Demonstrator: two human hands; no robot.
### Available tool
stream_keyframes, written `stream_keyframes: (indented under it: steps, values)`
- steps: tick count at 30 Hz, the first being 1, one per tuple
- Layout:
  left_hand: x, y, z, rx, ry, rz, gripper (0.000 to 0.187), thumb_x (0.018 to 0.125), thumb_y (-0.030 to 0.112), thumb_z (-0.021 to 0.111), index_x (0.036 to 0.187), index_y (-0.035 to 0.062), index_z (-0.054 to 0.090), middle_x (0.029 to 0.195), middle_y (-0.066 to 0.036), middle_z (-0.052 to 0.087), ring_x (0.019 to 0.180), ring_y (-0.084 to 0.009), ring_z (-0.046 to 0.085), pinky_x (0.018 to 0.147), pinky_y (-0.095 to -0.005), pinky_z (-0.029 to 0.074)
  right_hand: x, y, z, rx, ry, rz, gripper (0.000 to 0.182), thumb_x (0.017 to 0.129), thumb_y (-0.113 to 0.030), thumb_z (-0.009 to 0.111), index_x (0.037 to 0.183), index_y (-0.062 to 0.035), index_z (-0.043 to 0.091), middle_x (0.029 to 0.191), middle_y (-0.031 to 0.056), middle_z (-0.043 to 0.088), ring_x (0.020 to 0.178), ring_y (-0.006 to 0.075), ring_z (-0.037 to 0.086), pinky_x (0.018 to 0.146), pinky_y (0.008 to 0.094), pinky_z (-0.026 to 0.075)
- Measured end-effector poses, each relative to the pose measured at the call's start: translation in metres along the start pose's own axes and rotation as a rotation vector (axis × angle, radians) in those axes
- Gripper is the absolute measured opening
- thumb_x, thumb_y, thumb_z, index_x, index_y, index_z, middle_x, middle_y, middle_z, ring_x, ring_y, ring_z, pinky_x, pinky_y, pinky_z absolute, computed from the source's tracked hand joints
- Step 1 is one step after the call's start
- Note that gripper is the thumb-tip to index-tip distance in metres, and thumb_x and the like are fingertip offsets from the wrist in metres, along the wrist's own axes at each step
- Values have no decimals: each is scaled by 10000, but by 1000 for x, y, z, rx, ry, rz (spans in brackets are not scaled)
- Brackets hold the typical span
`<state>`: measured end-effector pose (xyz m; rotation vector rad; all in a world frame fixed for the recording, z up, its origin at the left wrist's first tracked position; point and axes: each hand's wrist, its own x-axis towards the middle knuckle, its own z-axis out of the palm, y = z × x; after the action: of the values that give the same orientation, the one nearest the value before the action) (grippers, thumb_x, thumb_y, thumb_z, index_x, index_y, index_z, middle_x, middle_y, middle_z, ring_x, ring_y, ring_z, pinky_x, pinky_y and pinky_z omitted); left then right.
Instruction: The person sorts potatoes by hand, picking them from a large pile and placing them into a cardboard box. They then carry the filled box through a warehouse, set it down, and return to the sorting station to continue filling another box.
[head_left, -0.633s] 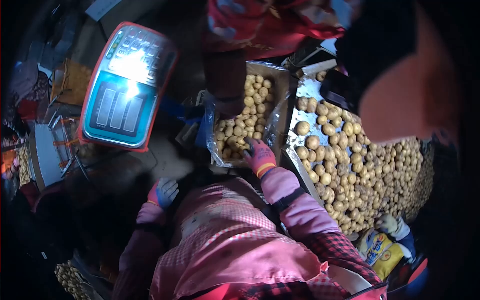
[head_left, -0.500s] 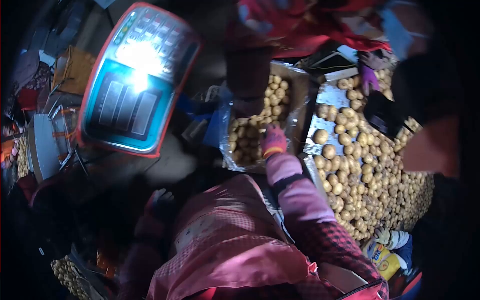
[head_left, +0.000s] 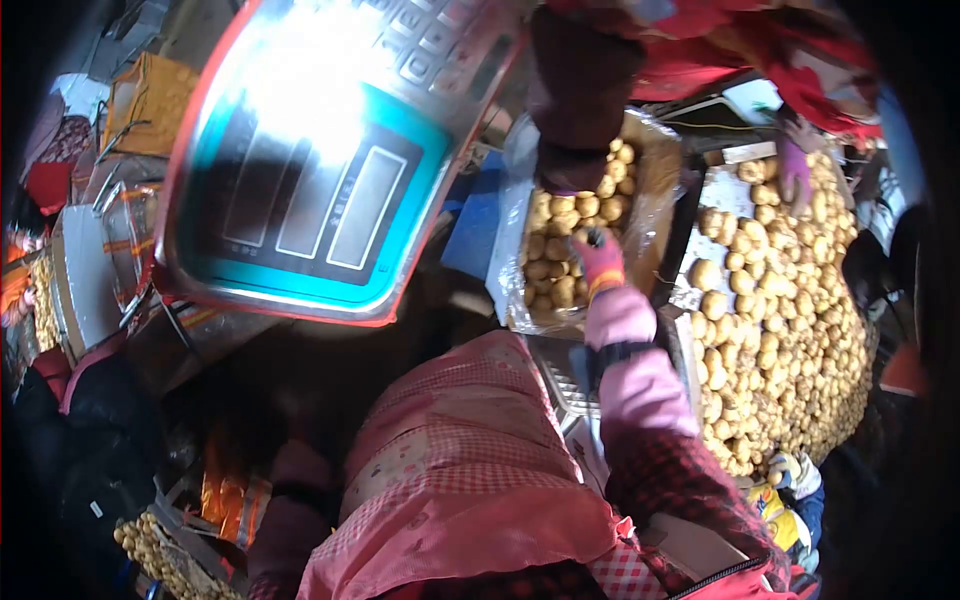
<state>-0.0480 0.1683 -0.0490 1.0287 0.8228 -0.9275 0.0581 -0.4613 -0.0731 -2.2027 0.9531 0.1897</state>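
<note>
My right hand (head_left: 600,262), in a pink glove with an orange cuff, reaches down into a plastic-lined carton (head_left: 655,165) of small round yellow-brown fruits (head_left: 555,270). Its fingers are curled onto the fruit, with a small dark thing at the fingertips; whether it grips anything is unclear. My left hand is out of sight: only its pink sleeve (head_left: 285,500) shows low at the left, running into shadow. My pink checked apron (head_left: 460,470) fills the bottom middle.
A red-edged weighing scale display (head_left: 300,170) looms close at the upper left. A big heap of the same fruits (head_left: 790,330) lies to the right. Another person's dark sleeve (head_left: 575,110) hangs over the carton, and a purple-gloved hand (head_left: 795,170) touches the heap. A box of fruits (head_left: 150,555) sits at the bottom left.
The view has swung closer to the scale, which now looks much larger. My right hand has stayed in the carton, further in. My left hand has dropped out of sight.
</note>
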Motion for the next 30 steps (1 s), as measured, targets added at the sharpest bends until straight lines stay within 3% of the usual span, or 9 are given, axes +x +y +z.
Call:
stream_keyframes:
  steps: [3,4,6,9,14,18,20,22,30]
  values:
    - [46,4,-24,129,-162,53,327,932,353,423,1156,144,538,1127,-79,556,1066,-246,511,941,-380,413,-102,-78,-58,1241,-416,401,324,940,-196,525,1213,-23,546,1131,85,593,1009,136,556,756,247,493]
    - [69,3,-41,210,-258,77,332,932,355,423,1162,144,536,1130,-80,557,1069,-246,511,943,-380,413,-123,-79,-62,956,-385,-101,392,953,-290,495,1250,-35,514,1142,111,583,995,146,550,709,242,492]
    - [26,74,60,-17,-49,-127,344,921,353,430,1177,151,539,1211,-80,545,1141,-246,500,993,-381,393,-142,-97,-83,1570,-494,390,530,925,-435,520,1273,-36,489,1124,133,598,836,164,586,637,229,484]
    - [44,105,70,1082,-528,420,474,993,403,294,1366,122,376,1388,-139,427,1259,-294,433,1051,-440,347,-169,-110,-108,1724,-481,378,670,909,-579,450,1293,-31,471,1097,144,618,740,151,595,634,239,480]
    - [46,128,155,-32,-32,-233,458,977,365,327,1333,91,414,1430,-124,374,1304,-307,356,1103,-429,256,-202,-90,-153,1629,-515,17,850,798,-696,520,1337,-47,418,1219,107,564,848,153,597,737,270,493]
    - [98,152,136,922,-731,8,474,975,414,352,1314,94,436,1383,-167,433,1271,-297,416,1067,-461,316,-228,-75,-189,1467,-414,-120,743,771,-289,762,1366,-44,391,1257,84,533,1162,170,505,871,289,469]
    - [48,139,220,1190,-617,252,468,960,408,413,1309,99,444,1342,-152,482,1222,-300,476,1022,-465,382,-242,-69,-210,1358,-352,-186,725,778,-237,755,1369,-37,385,1275,86,516,1157,171,506,881,288,471]
    - [41,135,257,377,-8,-109,483,946,408,458,1318,101,442,1324,-144,501,1188,-304,509,991,-453,420,-254,-60,-229,1361,-368,-181,715,780,-237,758,1363,-42,392,1297,90,494,1169,177,495,890,283,471]
    - [31,116,329,513,-31,-81,492,936,404,479,1328,108,443,1333,-127,499,1197,-300,501,990,-446,418,-286,-15,-262,1535,-239,-232,687,754,-309,771,1307,-59,450,1250,105,519,987,148,571,786,270,509]
